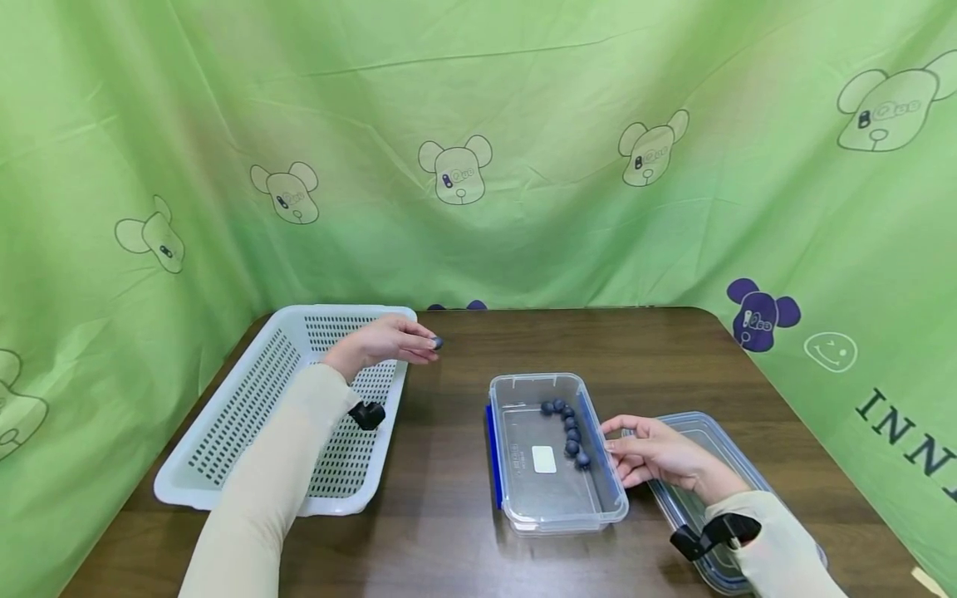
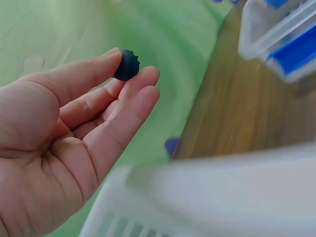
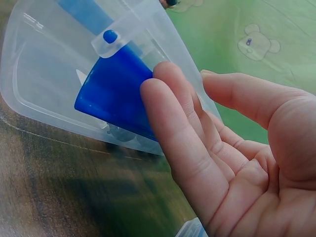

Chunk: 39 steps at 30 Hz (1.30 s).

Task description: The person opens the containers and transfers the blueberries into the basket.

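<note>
My left hand (image 1: pixel 385 340) pinches a single dark blueberry (image 2: pixel 128 65) between thumb and fingertips, above the right rim of a white slotted basket (image 1: pixel 242 428). The other fingers reach out past the berry in the left wrist view. A clear plastic container (image 1: pixel 523 490) stands open on the table, with several blueberries (image 1: pixel 571 434) in a curved line along its right side. My right hand (image 1: pixel 658 453) rests its fingers against the container's right wall. In the right wrist view these fingers lie fairly straight at a blue side latch (image 3: pixel 116 94), the thumb near the rim.
A clear rectangular lid (image 1: pixel 699 425) lies to the right, partly under my right forearm. On the container's left side another blue latch (image 1: pixel 493 455) hangs down. Green printed cloth (image 1: pixel 523 241) hangs behind and beside the brown wooden table (image 1: pixel 441 482).
</note>
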Motion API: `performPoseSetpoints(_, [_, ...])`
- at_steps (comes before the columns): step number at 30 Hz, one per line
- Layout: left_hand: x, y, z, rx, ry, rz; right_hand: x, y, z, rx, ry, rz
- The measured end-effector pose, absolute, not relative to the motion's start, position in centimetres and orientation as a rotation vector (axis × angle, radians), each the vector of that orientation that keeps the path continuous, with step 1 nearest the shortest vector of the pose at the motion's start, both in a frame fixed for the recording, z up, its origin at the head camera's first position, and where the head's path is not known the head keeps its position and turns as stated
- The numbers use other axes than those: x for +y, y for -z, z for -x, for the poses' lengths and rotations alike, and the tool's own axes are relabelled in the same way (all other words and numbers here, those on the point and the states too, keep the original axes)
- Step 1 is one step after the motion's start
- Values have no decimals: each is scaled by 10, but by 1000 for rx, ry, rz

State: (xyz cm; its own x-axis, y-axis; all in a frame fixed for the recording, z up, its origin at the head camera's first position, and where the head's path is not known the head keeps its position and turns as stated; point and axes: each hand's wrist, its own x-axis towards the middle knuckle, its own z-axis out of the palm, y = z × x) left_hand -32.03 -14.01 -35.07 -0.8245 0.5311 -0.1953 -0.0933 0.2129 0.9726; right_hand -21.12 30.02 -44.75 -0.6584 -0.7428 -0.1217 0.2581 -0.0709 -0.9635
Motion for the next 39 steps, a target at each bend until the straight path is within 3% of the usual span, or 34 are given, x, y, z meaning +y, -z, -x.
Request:
performPoseSetpoints(7, [-185, 362, 330, 1970, -1822, -364, 301, 449, 213, 1494, 1811, 549])
performPoseSetpoints(18, [-240, 379, 327, 1927, -1963, -57, 299, 448, 211, 1497, 1814, 547])
performPoseSetpoints(39, [-266, 407, 319, 2165, -1589, 248, 298, 449, 206, 1491, 1841, 549])
